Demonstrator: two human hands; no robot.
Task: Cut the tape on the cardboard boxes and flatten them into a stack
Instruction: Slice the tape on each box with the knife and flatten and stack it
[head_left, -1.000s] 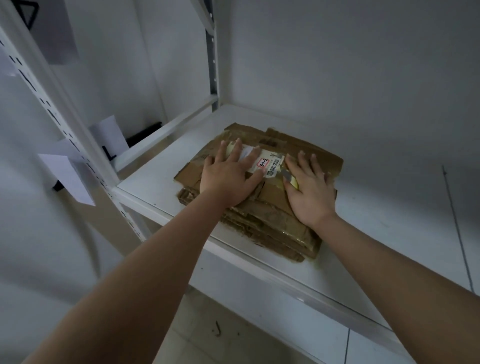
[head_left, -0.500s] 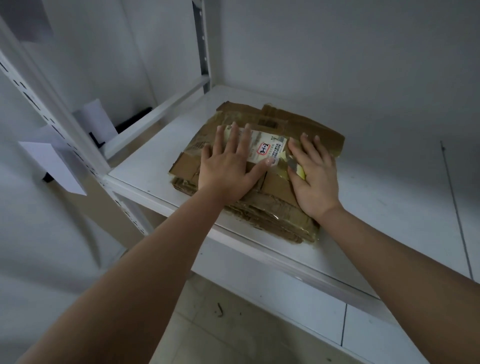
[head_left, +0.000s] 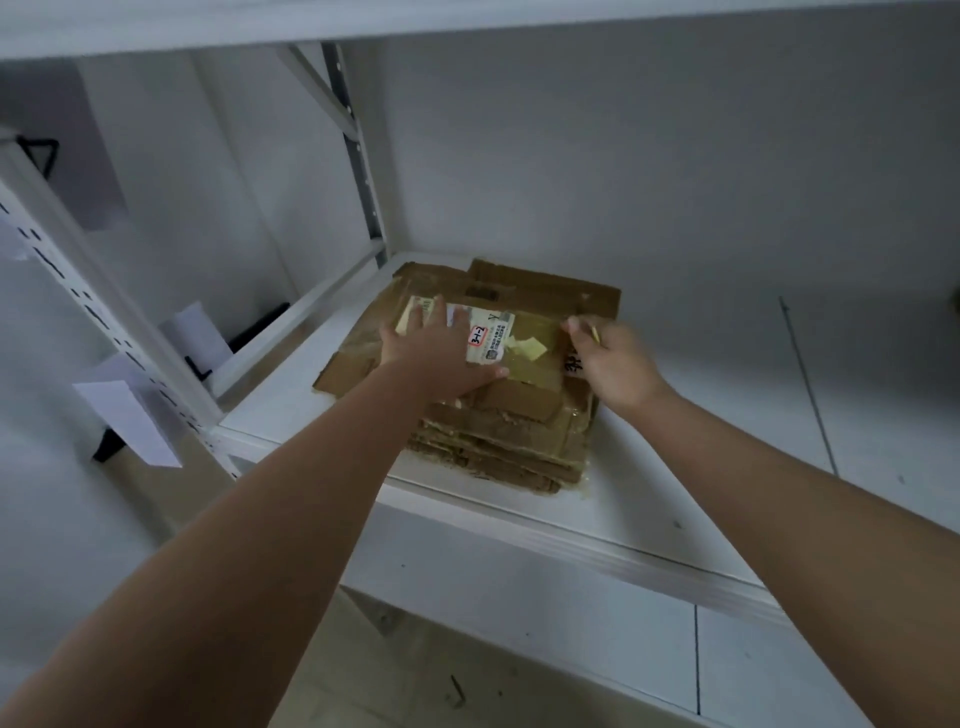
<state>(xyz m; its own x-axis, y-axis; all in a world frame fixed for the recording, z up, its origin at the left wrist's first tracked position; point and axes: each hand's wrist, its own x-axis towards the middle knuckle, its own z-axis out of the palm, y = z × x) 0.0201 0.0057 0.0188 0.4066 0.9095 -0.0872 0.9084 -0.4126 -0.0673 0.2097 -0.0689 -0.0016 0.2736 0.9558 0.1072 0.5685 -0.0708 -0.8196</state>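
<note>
On the white metal shelf (head_left: 649, 499), near its front edge, lies a stack of flattened cardboard boxes (head_left: 509, 431), several brown layers deep with ragged edges and shiny tape along the right side. Top sheet carries a white shipping label (head_left: 491, 335) with a red-outlined sticker reading "3-1-2", plus a few torn yellowish tape scraps (head_left: 527, 347) just right of it. Black handwritten marks show on the cardboard beside the right wrist.

Left hand (head_left: 434, 358) lies flat on the top sheet, fingers straight and spread, pressing down across the left part of the label; thumb points right along the label's lower edge. Right hand (head_left: 610, 358) sits over the stack's right edge, fingers curled, pinching a slim yellow utility knife (head_left: 594, 333), of which only a thin sliver shows above the knuckles. Blade not discernible; motion blur on this hand.

Both bare forearms reach in from below. Stack's far flaps extend toward the back wall, one corner spilling left toward the shelf's side rail.

Left of the shelving, a perforated white upright (head_left: 98, 306) bears white paper tags (head_left: 127, 421). Another shelf board (head_left: 311, 21) spans overhead. Floor tiles (head_left: 415, 675) visible beneath.
</note>
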